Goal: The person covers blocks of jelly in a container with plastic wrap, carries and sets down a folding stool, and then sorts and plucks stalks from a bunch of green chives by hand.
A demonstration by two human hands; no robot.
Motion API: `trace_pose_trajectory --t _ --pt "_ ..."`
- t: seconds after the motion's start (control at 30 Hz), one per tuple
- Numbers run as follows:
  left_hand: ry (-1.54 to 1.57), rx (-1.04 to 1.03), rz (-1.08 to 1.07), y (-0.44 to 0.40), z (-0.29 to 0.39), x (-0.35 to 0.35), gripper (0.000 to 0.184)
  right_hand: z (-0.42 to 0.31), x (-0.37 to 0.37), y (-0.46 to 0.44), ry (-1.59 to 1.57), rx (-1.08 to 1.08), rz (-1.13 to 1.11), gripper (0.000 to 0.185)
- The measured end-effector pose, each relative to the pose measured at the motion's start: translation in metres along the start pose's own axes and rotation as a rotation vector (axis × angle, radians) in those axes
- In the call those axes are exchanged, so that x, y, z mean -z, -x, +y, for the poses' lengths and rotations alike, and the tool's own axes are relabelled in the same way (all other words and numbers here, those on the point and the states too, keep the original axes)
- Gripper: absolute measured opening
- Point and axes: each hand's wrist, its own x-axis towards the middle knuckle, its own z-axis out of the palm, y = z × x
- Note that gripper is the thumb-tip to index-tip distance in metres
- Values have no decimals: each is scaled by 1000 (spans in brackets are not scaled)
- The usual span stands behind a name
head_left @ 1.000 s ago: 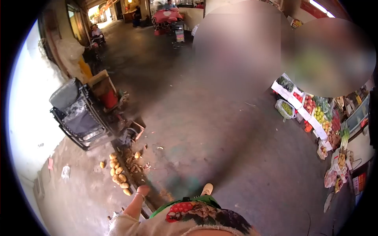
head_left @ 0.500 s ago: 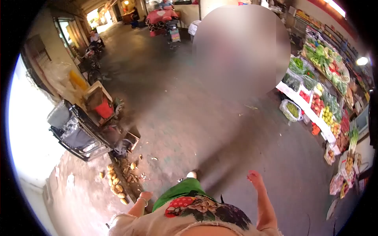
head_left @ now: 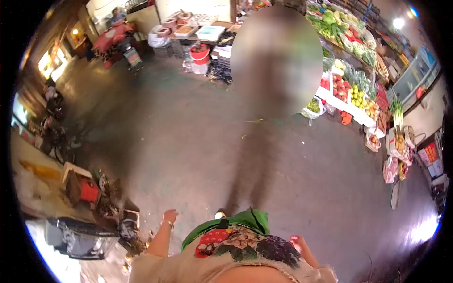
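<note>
"Loose, part-open grip on the left hand [head_left: 170, 217], held in the air above the grey, worn floor [head_left: 188, 141]."

"And the right hand [head_left: 297, 241]?"

"Fingers bent, but it's too small and blurred. I cannot tell how wide that grip is, or whether it touches the cloth beside it."

"Which cloth?"

"One cream top printed with dark flowers and red with pale dots [head_left: 245, 247], worn between the two hands. One bright green garment [head_left: 255, 220] shows below it."

"Count the rest."

"One pale, ring-shaped bracelet [head_left: 169, 225] on the left wrist, one light shoe tip [head_left: 220, 214] ahead, one round red bucket [head_left: 199, 55] across the room, one bundle of long green-and-white stalks [head_left: 397, 115] at the right. The yellow-green round fruit [head_left: 357, 96] and pink-red round fruit [head_left: 340, 88] lie in heaps, too many to count."

"What about the surface?"

"It's at the far side, bearing one shallow turquoise-and-white tray [head_left: 210, 32] among others; the red bucket stands below, in front."

"And the room?"

"Broad and shadowed, one bright white lamp [head_left: 398, 23] at upper right, one black-framed chair [head_left: 85, 238] at lower left. A round blur hides part of the middle."
</note>
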Motion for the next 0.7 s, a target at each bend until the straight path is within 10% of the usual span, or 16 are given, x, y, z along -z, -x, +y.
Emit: trace_pose_trajectory --t 0.2,0.53,0.7 --pt "796 207 133 -178 154 87 35 -52 21 -14 -137 -102 2 19" --pt "678 233 -123 -265 280 71 37 -420 16 -154 -56 117 13 21" --pt "-68 -145 -341 -333 242 88 29 -605 -34 -211 132 370 80 26"
